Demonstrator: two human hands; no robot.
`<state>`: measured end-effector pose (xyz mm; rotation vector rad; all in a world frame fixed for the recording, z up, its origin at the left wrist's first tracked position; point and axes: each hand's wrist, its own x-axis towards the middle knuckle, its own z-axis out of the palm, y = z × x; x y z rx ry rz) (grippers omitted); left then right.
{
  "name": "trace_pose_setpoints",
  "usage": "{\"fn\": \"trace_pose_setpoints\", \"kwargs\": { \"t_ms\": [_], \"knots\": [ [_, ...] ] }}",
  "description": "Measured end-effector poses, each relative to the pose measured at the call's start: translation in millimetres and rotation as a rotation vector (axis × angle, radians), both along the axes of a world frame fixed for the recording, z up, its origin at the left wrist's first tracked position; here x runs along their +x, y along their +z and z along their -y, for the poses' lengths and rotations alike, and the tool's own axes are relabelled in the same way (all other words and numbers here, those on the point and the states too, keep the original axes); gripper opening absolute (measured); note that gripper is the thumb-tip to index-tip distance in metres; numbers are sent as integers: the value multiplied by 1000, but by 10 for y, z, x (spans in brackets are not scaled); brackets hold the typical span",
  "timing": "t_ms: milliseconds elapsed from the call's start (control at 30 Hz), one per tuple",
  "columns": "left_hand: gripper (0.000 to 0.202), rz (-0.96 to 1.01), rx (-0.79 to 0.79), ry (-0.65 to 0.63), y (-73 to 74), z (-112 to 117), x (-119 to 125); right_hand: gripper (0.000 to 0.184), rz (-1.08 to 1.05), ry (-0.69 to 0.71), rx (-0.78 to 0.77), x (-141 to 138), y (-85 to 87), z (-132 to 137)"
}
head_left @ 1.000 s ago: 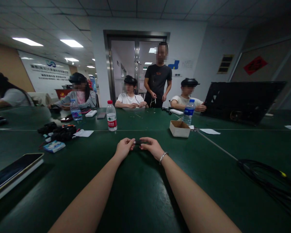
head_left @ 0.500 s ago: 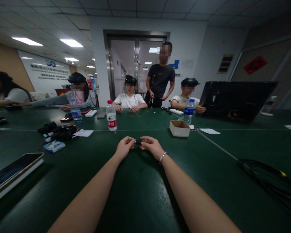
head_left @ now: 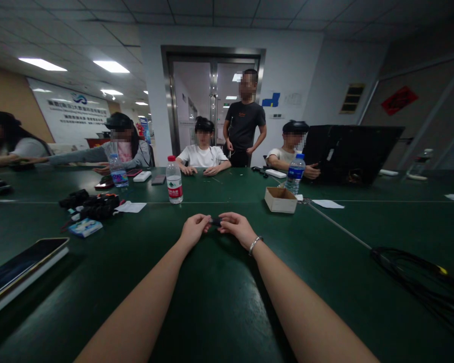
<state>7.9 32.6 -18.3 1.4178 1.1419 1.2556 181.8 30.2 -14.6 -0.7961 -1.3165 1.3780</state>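
Black object (head_left: 215,222) sits between left grip (head_left: 192,230) and right grip (head_left: 240,230), each pinched narrowly around one end.

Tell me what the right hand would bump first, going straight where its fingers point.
Probably the left hand, just across the small dark object between them; depth is hard to judge.

On the red label (head_left: 174,193) of the red-capped bottle (head_left: 174,177), left of centre, reads 山泉 in part. On the wall sign (head_left: 41,103), upper left, shows a blue wave logo (head_left: 79,98) above Chinese lettering (head_left: 78,107), too blurred to read. On the red diamond (head_left: 399,100), upper right, looks like 福. On the dark T-shirt (head_left: 244,126), upper centre, shows illegible orange print (head_left: 242,115).
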Motion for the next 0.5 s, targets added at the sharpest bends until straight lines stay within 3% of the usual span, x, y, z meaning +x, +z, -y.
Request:
{"fn": "trace_pose_setpoints", "kwargs": {
  "t_ms": [500],
  "knots": [
    [43,-138,-108,143,122,91,45,37,10,25,55,27,11,9]
  ]
}}
